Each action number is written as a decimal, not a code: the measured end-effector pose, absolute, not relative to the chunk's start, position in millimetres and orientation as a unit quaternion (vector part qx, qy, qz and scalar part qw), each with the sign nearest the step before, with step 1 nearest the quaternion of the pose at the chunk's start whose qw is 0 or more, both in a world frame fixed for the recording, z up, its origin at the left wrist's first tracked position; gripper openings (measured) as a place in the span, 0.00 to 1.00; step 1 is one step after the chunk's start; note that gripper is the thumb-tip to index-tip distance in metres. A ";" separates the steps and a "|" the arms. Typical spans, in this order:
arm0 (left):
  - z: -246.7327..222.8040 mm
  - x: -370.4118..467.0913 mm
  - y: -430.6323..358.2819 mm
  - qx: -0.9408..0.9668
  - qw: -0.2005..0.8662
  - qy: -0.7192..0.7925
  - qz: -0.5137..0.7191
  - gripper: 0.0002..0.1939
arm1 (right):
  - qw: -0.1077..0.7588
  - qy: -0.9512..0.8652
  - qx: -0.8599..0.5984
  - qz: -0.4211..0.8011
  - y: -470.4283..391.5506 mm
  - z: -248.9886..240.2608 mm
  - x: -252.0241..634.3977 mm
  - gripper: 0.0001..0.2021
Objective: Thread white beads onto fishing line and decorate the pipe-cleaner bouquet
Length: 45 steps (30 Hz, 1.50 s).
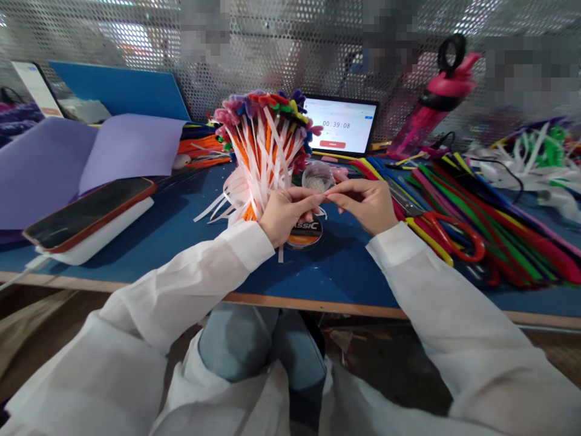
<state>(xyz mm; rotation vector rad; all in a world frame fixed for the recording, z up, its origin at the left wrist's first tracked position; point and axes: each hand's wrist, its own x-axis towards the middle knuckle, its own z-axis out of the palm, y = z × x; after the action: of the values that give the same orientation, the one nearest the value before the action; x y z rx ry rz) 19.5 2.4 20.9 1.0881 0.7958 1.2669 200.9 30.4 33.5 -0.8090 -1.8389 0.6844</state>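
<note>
On the bench (345,272) before me, the pipe-cleaner bouquet (267,139) stands left of the tablet (347,121); scissors (412,210) and loose pipe cleaners (508,224) lie to my right, a phone (91,215) to my left.

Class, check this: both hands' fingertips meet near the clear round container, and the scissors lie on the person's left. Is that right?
The head view shows the scissors on the right, not left; the left hand and right hand do meet near the container.

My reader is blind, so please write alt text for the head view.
A person's left hand and right hand meet, pinching, above a blue table; anything held is too small to tell. Beyond the left hand is a colourful fuzzy bouquet; orange-handled scissors and fuzzy stems lie at right.
</note>
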 end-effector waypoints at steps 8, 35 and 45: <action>23.8 20.4 1.0 0.466 0.604 0.356 0.539 0.04 | 0.488 -0.786 -0.329 0.187 27.4 32.9 197.0 0.05; 24.0 20.5 0.2 0.455 0.615 0.361 0.534 0.04 | 0.457 -0.828 -0.315 0.081 22.3 37.2 199.1 0.07; 26.2 20.5 -0.4 0.460 0.612 0.370 0.527 0.04 | 0.442 -0.830 -0.338 0.043 18.7 36.6 196.2 0.08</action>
<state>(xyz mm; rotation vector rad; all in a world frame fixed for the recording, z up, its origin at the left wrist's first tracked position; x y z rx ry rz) 20.5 -0.4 26.2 1.0604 0.8530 1.2149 196.2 18.7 36.6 -0.8375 -2.0591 0.1066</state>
